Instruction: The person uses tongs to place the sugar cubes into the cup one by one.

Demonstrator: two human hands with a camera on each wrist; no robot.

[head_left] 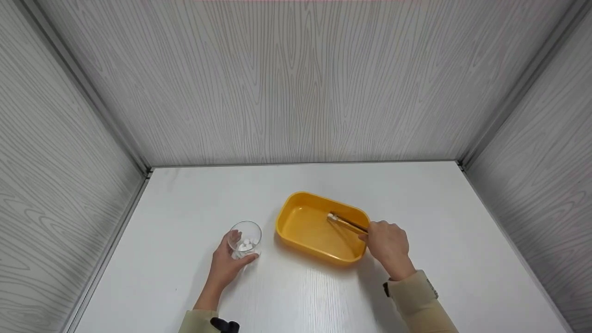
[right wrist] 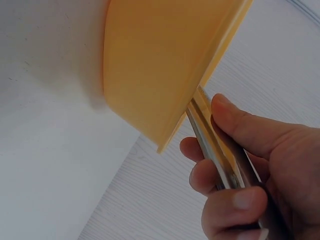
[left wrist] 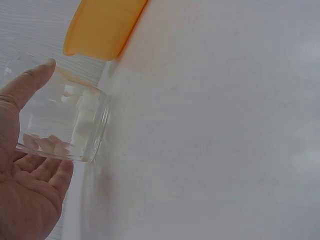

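Observation:
My left hand holds a clear glass cup, thumb on one side and fingers on the other. Several small white pieces lie at the bottom of the cup, which also shows in the left wrist view with its white pieces. A pair of metal tongs is gripped in my right hand and slants over the rim into a yellow tray. At the tips of the tongs, inside the tray, is a small white piece. In the right wrist view, fingers and thumb press the tong arms.
The tray stands right of the cup on a white tabletop. Pale wood-grain panels enclose the table at the back and on both sides.

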